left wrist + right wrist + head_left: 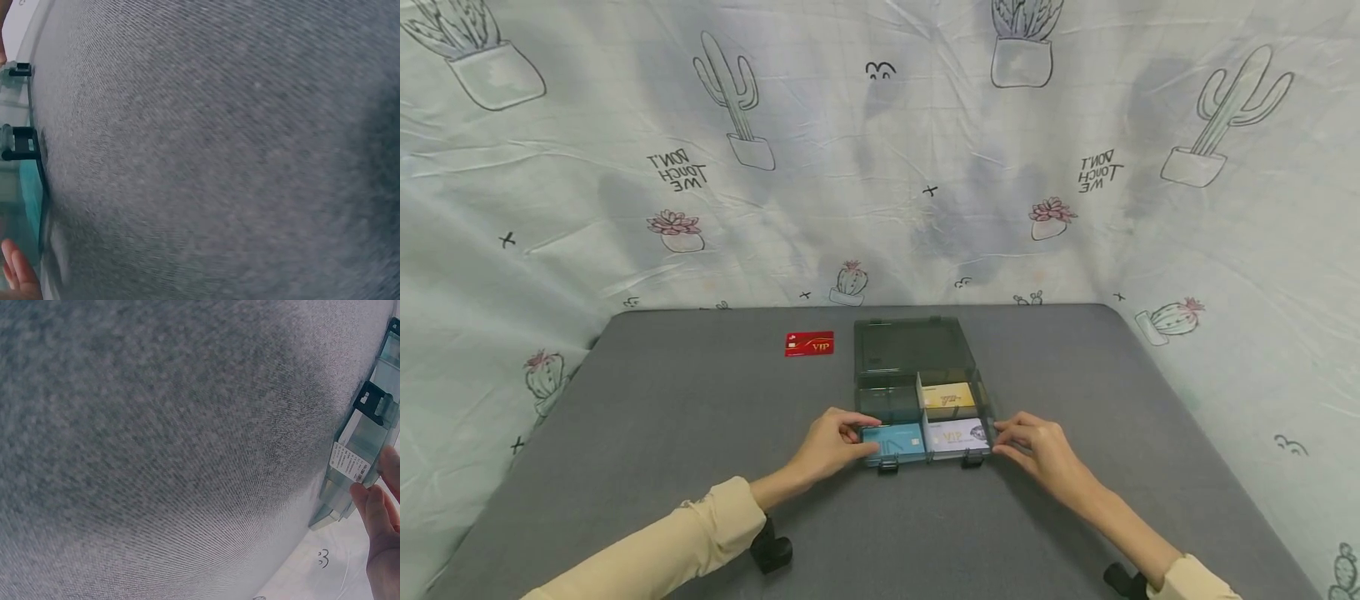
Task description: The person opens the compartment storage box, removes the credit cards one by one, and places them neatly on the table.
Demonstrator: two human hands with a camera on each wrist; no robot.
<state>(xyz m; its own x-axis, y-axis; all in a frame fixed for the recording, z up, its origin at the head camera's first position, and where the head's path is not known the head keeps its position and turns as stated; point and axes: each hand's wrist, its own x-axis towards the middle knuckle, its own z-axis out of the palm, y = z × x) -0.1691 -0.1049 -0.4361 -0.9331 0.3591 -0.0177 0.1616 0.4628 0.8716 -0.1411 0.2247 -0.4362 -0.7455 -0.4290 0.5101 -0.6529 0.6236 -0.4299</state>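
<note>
A dark translucent plastic storage box (922, 414) lies with its lid (910, 346) folded back. A blue card (893, 440) shows in its front left compartment, a white VIP card (955, 436) in the front right, a yellow card (947, 396) in the back right. At the left side, my left hand (833, 446) grips the box; its thumb reaches over the rim onto the blue card's end. Whether it also holds that card is unclear. My right hand (1036, 446) holds the right wall, with fingertips beside a white label (350, 462) in the right wrist view.
A red VIP card (809, 343) lies on the grey cloth-covered table (685, 400), left of the lid. Two dark latches (887, 467) stick out at the box's front edge. Patterned white fabric (880, 167) hangs behind and beside the table.
</note>
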